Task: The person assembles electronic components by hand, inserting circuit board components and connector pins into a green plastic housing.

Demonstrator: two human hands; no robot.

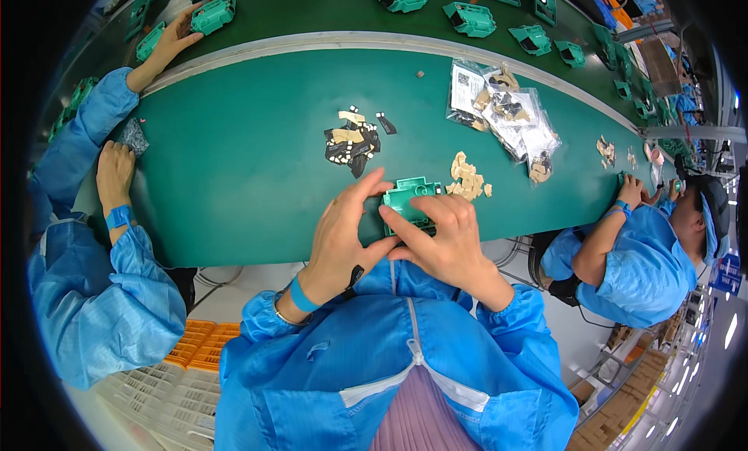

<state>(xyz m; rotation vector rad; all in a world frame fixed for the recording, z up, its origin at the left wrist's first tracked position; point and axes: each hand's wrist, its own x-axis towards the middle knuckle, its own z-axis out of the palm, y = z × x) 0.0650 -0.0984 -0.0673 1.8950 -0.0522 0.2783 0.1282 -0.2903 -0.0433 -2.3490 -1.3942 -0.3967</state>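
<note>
The left hand point(343, 229) is curving around the left side of the green housing point(401, 198), its fingertips meeting the far left corner; whether it is truly clasping, I cannot tell. The housing is sitting between the two hands, ahead and to the right of the left palm, with its open hollow facing up. The right hand point(446, 237) is lying nearer, grasping the housing from the right, its fingers reaching over the hollow and its thumb showing below the near edge. Those fingers are covering too much for the long axis to be judged.

On the green table point(234, 194), black pieces point(358, 149) are lying beyond the left hand, beige scraps point(466, 178) just beside the housing on its right, and clear bags point(510, 116) farther off to the right.

In the room, a co-worker at left point(109, 311) is touching a green casing point(213, 15) on the belt point(312, 15), which is running behind the table's far rail. At right, another co-worker point(635, 268) is bending over the table, and brown cartons point(623, 400) are standing behind.
</note>
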